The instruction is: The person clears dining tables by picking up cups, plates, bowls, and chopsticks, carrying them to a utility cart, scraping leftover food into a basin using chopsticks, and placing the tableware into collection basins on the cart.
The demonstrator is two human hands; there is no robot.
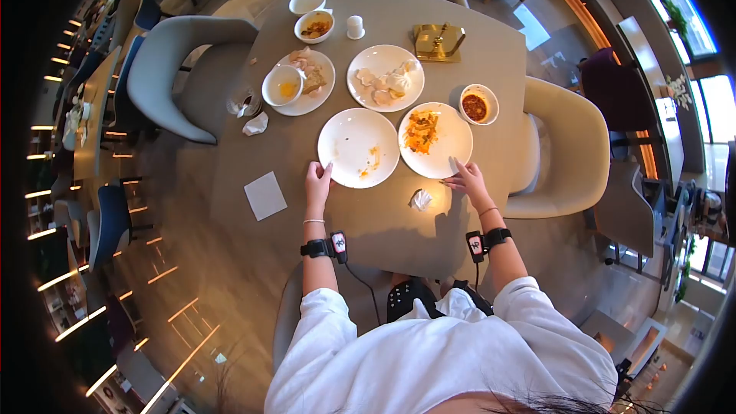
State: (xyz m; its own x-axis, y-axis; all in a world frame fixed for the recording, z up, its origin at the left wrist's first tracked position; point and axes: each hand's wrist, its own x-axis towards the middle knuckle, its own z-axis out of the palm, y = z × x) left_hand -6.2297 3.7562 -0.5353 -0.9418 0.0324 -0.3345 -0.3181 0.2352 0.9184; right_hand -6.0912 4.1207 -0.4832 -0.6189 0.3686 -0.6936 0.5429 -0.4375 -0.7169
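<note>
Scraps plate: this white round one [349, 142] is my landmark, sitting on the tabletop [360, 218] with some orange bits and a dark speck on it
Left hand: this one [317, 179] is at the near left edge of the scraps plate, grip pinching the rim, thumb on top
Orange-food plate: the other white one [452, 142], just right of the scraps plate, rims so close I honestly can't tell if they touch
Right hand: this one [469, 179] is right of the scraps plate, fingers at the orange-food plate's near rim; can't tell if that grip is pinching or just touching
Bun plate: that one [357, 83] is just beyond the scraps plate, with a pleated white bun [400, 81] and pale scraps
Chili bowl: red stuff in a white bowl [493, 105], right of the scraps plate, past the orange-food one
Yellow-liquid bowl: this guy [274, 87] is beyond and left of the scraps plate
Napkin: a flat pale square [265, 196], left of the scraps plate and a bit nearer the person
Crumpled tissue: a white wad [421, 199], near right of the scraps plate
Gold stand: shiny thing [452, 45], well beyond and right of the scraps plate
</note>
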